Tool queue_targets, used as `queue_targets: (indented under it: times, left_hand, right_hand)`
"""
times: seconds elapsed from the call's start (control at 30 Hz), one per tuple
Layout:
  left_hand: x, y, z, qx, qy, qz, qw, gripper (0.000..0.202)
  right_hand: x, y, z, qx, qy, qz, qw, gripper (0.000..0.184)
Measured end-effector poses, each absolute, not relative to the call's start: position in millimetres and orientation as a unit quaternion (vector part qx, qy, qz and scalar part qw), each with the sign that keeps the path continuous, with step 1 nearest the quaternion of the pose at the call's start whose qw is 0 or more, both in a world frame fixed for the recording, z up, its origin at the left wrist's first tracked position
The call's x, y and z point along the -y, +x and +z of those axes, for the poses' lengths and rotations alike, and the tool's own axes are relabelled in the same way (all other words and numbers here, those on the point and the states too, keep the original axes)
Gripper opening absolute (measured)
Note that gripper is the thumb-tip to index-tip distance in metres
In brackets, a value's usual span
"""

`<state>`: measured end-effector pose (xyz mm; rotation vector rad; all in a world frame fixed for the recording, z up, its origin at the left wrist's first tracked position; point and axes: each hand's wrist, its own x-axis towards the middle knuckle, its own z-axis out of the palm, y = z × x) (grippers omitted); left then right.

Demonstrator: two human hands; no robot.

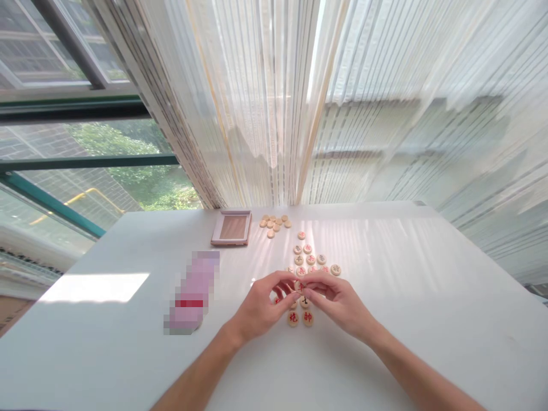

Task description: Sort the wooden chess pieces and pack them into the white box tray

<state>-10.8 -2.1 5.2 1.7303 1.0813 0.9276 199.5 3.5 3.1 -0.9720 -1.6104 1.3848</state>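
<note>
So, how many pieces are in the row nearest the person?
2, side by side: the left piece and the right piece, both marked in red. None in that row looks hidden.

Has left hand (pixel 261 305) and right hand (pixel 342 302) close together over an arrangement of game pieces (pixel 311 260) on the table (pixel 107 354). Shows another cluster (pixel 276 228) farther back and leftward, just right of a tray (pixel 217 228) (and, nearer, an obscured object (pixel 194 291) left of the left hand). Has curtain (pixel 274 103) behind the table.
</note>
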Motion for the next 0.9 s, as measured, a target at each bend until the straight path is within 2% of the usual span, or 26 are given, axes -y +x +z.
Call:
queue_targets:
  times: [0.23,0.9]
  left_hand:
    - [1.6,-12.1,4.2,-0.427,0.703,0.38,0.423,0.027]
    - [2.4,-12.6,5.3,-0.429,0.708,0.377,0.416,0.024]
  right_hand:
    - [-1.4,198.5,4.4,0.647,-0.367,0.538,0.397,0.026]
    - [-2.4,200.1,4.9,0.624,-0.379,0.564,0.386,0.019]
